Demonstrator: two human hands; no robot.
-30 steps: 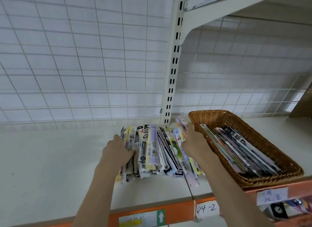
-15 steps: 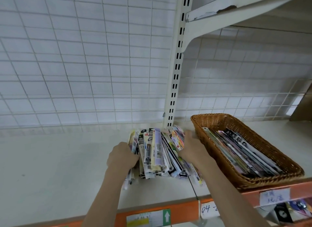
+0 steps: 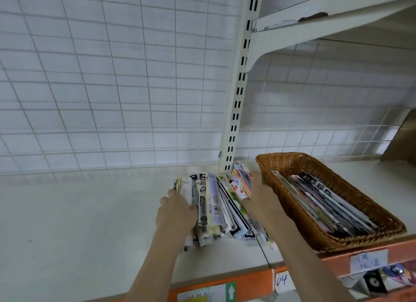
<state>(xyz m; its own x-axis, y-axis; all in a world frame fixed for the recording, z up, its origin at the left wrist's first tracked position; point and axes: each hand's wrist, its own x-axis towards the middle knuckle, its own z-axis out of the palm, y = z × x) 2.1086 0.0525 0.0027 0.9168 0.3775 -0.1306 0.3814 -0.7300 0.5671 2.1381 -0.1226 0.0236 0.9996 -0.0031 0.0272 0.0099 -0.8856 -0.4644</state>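
A pile of long narrow packets (image 3: 215, 204) lies on the white shelf (image 3: 78, 223), bunched on edge between both hands. My left hand (image 3: 176, 214) grips the pile's left side, fingers curled over the outermost packets. My right hand (image 3: 262, 199) holds the right side, its fingers hidden behind the packets next to the basket. A brown wicker basket (image 3: 380, 214) stands just to the right, with several more flat packets (image 3: 319, 205) lying inside it.
A white slotted upright (image 3: 238, 94) rises behind the pile, against a wire-grid back wall. An upper shelf and its bracket (image 3: 326, 20) overhang the basket. An orange front rail (image 3: 247, 283) with paper labels edges the shelf. A brown box corner (image 3: 403, 142) shows far right.
Both hands have drawn closer together, squeezing the spread-out packets into a tighter bundle. The view has shifted slightly, so the pile and basket sit a little further right.
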